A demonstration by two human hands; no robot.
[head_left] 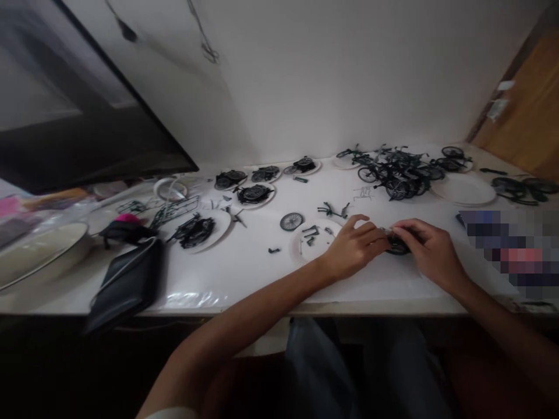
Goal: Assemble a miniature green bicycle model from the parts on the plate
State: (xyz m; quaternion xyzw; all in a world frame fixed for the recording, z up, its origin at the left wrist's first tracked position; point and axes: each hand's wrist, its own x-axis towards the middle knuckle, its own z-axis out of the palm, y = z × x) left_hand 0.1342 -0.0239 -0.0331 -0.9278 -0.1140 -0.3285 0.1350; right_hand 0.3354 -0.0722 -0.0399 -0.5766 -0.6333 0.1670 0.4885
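Head view: the right hand (430,247) pinches a small dark wheel (398,245) near the table's right side; the left hand (356,247), fingers bent, meets it, its exact grip unclear. A loose wheel (292,221) lies farther left.

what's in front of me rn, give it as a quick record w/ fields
left hand: fingertips at a small dark wheeled piece; grip unclear
right hand: thumb and finger close together at the same piece, partly hiding it
nearest plate: white plate with small dark parts, beside the left hand
loose wheel: spoked wheel flat on the table
beyond the hands: heap of miniature bicycles
far left: dark case, pale basin
upper left: large dark screen
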